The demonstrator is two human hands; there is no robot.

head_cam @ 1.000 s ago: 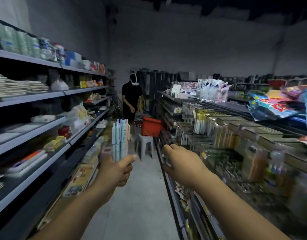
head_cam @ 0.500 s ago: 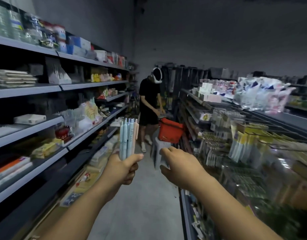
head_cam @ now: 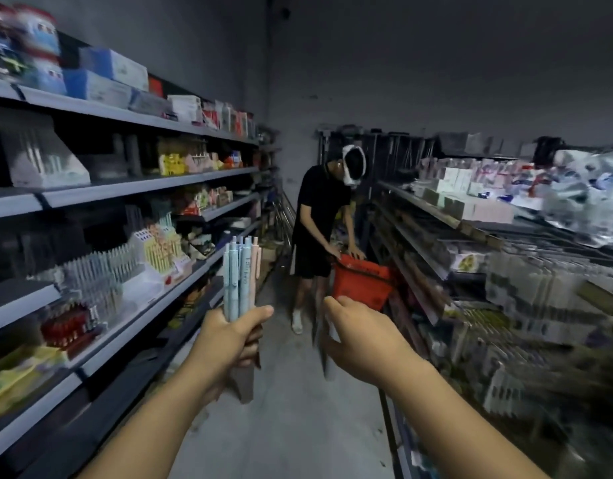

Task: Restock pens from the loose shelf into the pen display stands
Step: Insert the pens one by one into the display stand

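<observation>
My left hand [head_cam: 229, 340] grips a bundle of pale blue and pink pens [head_cam: 239, 274], held upright in the aisle at chest height. My right hand [head_cam: 360, 344] is beside it, a little apart, with fingers curled round what looks like a single pale pen [head_cam: 330, 340], blurred. On the left middle shelf stand the pen display stands: a clear one with grey pens [head_cam: 101, 271], one with yellow and pink pens [head_cam: 160, 247], and a low one with red pens [head_cam: 68, 326]. Both hands are well to the right of these stands.
Grey shelving [head_cam: 132, 326] runs along the left, and packed racks [head_cam: 505, 271] along the right. A person in black [head_cam: 319, 219] bends over a red basket [head_cam: 362, 285] further down the narrow aisle floor [head_cam: 291, 409].
The view has swung left, bringing the left shelves and their pen stands into sight. Both hands keep their hold and spacing. The person ahead has bent down to the red basket.
</observation>
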